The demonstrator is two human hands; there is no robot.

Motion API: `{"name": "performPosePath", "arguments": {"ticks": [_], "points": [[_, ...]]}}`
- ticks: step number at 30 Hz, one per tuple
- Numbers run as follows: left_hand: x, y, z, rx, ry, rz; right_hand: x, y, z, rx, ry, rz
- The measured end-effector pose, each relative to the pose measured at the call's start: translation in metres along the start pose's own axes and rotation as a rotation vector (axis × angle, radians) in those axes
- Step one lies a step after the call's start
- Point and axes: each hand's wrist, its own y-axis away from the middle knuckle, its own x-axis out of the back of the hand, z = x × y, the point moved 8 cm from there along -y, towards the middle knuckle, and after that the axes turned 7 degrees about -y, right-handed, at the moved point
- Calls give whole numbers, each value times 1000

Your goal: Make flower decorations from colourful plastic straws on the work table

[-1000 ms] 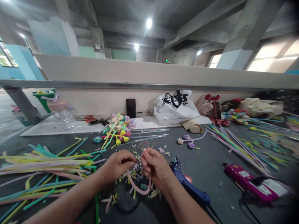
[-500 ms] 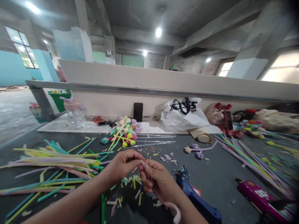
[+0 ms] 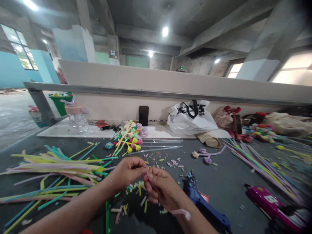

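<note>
Since half a second ago, both hands have drawn slightly closer over the dark worktop, and the loose tail of the pale pink fuzzy pipe cleaner [image 3: 179, 213] now curls out beside the right wrist rather than hanging below it. Fingertips of the left hand [image 3: 126, 174] and right hand [image 3: 159, 188] meet in a pinch on the near end of that pipe cleaner, thumbs pressed against forefingers; the stem then runs under the right palm, hidden for most of its length.

Beneath the hands lies a scatter of short coloured pipe-cleaner offcuts [image 3: 143, 204]. Just to the right rests a blue plastic glue gun [image 3: 202, 204], nozzle towards the far edge, and a magenta glue gun [image 3: 268, 203] sits near the right edge. A sheaf of long yellow, green and pink pipe cleaners [image 3: 53, 169] spreads towards the left edge. Farther back, a bunch of finished pastel pipe-cleaner flowers [image 3: 129, 135] lies near a black phone [image 3: 143, 115] propped against the wall and a white plastic carrier bag [image 3: 191, 118].

Judged from this grip, the slim stem could slip or spring free if the pinch loosens, and the free tail could snag on the glue gun close by, its nozzle possibly hot.
</note>
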Motion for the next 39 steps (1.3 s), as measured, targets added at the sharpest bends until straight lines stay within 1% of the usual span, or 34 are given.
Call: {"name": "performPosePath", "arguments": {"ticks": [3,6,10,13,15,18,20,23,29,32,34,37,39], "points": [[2,0,-4,35,-43,54,6,-1,0,11,59,62],[1,1,-6,61,-98,92,9,0,-2,59,140,129],[4,1,-6,62,-210,165,12,0,-5,132,288,237],[5,1,-5,50,-256,195,12,0,-5,153,362,281],[5,1,-5,50,-225,189,11,0,-6,168,322,271],[2,0,-6,68,-72,149,10,1,-9,182,216,234],[0,0,-5,77,18,125,11,2,-10,181,189,223],[0,2,-3,79,41,133,11,4,-13,199,202,220],[4,6,-5,90,-46,218,8,4,-14,234,341,265],[4,6,-9,89,-99,239,13,4,-13,230,457,327],[4,5,-12,88,-114,248,18,5,-15,239,576,387],[3,4,-13,96,-96,254,22,7,-20,280,743,473],[1,3,-15,133,-27,221,23,7,-21,276,736,478]]}}
